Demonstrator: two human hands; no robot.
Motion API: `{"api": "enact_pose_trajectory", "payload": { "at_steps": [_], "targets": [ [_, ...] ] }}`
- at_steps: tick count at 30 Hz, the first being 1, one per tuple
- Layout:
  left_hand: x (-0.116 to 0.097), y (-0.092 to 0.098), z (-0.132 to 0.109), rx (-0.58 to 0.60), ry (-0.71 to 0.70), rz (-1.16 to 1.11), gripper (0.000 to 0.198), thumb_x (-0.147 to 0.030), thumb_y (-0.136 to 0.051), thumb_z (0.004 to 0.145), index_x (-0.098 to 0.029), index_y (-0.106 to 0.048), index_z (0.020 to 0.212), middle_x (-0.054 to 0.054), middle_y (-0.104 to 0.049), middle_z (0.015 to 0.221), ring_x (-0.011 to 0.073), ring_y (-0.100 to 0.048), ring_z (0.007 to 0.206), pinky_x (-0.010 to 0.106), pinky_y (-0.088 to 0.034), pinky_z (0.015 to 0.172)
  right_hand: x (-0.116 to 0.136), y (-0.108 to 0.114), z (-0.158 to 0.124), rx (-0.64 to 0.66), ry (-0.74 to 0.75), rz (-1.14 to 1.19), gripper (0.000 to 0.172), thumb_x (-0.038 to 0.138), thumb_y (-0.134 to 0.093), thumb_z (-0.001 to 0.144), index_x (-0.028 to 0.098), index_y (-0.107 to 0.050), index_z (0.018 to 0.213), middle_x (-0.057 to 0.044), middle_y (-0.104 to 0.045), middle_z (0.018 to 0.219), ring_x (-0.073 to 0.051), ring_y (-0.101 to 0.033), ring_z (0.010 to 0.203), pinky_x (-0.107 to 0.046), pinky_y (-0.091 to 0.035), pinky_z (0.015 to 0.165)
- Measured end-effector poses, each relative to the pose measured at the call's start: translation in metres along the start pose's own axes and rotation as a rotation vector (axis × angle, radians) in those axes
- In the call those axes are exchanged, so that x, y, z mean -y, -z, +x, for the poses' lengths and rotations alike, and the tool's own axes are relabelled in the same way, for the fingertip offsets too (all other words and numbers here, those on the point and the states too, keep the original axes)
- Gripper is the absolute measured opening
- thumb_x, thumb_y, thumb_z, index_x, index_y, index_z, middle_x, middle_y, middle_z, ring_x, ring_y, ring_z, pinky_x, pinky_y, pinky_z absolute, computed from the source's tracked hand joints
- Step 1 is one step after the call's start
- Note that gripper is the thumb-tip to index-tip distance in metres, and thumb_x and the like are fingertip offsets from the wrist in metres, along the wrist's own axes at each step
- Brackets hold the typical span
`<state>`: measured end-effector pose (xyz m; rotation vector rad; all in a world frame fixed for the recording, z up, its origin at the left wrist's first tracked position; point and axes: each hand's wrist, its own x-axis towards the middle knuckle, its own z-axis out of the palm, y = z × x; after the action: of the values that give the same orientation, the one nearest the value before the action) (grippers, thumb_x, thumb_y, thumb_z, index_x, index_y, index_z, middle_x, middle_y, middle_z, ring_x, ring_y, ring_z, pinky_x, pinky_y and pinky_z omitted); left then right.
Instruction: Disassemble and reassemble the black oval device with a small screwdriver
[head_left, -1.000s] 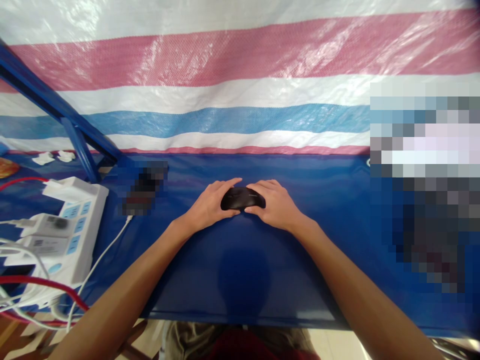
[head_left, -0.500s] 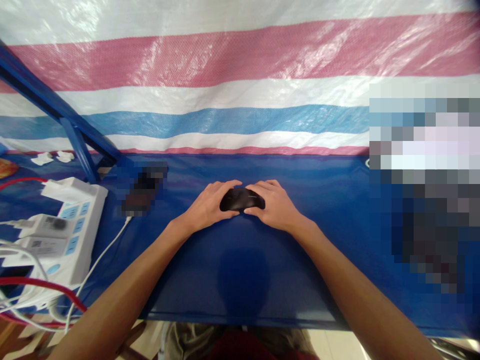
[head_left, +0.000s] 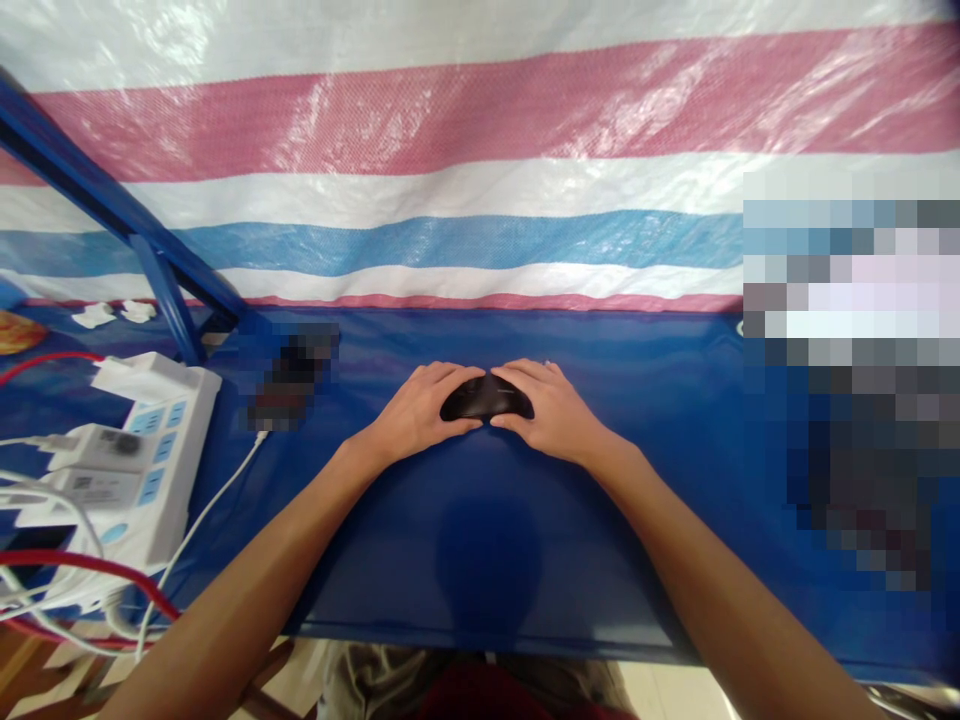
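A small black oval object [head_left: 484,398], shaped like a case, lies on the blue table cover [head_left: 487,540] in the middle of the view. My left hand [head_left: 416,412] cups its left end, fingers curled over the top and thumb under the near edge. My right hand [head_left: 551,408] grips the right end the same way. Both hands hide the ends of the object; only its dark middle shows between them.
A white power strip [head_left: 131,470] with plugs, white and red cables sits at the left edge. A blue metal frame [head_left: 112,205] slants across the upper left. A striped tarp [head_left: 480,160] hangs behind the table. Blurred patches lie at the left centre and far right.
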<state>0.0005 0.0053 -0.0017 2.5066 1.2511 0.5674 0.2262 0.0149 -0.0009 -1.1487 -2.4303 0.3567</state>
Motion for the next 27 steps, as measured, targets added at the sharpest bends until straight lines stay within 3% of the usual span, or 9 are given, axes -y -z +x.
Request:
{"api": "enact_pose_trajectory", "payload": {
  "at_steps": [6, 11, 20, 27],
  "targets": [
    [0.0015, -0.0030, -0.0017, 0.005, 0.021, -0.038, 0.062, -0.041, -0.065, 0.081, -0.026, -0.039, 0.135, 0.006, -0.054, 0.131, 0.0255, -0.052, 0.113, 0.040, -0.038, 0.100, 0.0014, 0.0012, 0.0011, -0.001, -0.008, 0.019, 0.040, 0.036, -0.067, 0.080, 0.017, -0.060, 0.114, -0.010, -0.064, 0.112, -0.027, -0.059, 0.103, -0.044, -0.037, 0.096],
    [-0.0017, -0.0004, -0.0008, 0.018, 0.033, -0.054, 0.056, -0.039, -0.067, 0.079, -0.026, -0.042, 0.128, 0.004, -0.057, 0.123, 0.0249, -0.054, 0.108, 0.039, -0.039, 0.096, 0.0045, 0.0025, 0.0013, 0.019, -0.023, 0.035, 0.037, 0.033, -0.067, 0.081, 0.018, -0.059, 0.113, -0.009, -0.064, 0.110, -0.027, -0.059, 0.101, -0.047, -0.036, 0.097],
    [-0.0059, 0.0046, 0.0024, 0.044, 0.046, -0.014, 0.052, -0.039, -0.066, 0.078, -0.025, -0.045, 0.123, 0.003, -0.060, 0.115, 0.0246, -0.056, 0.100, 0.037, -0.040, 0.091, 0.0029, -0.0014, 0.0017, -0.054, 0.080, -0.033, 0.038, 0.034, -0.066, 0.081, 0.015, -0.060, 0.113, -0.011, -0.065, 0.106, -0.027, -0.058, 0.097, -0.042, -0.041, 0.090],
    [-0.0032, 0.0027, 0.0009, 0.035, 0.044, -0.013, 0.062, -0.042, -0.064, 0.080, -0.025, -0.039, 0.134, 0.006, -0.054, 0.130, 0.0255, -0.053, 0.111, 0.038, -0.038, 0.098, -0.0011, -0.0010, 0.0013, -0.169, 0.143, 0.009, 0.042, 0.040, -0.066, 0.081, 0.015, -0.062, 0.114, -0.011, -0.067, 0.106, -0.026, -0.060, 0.097, -0.043, -0.043, 0.092]
  ]
}}
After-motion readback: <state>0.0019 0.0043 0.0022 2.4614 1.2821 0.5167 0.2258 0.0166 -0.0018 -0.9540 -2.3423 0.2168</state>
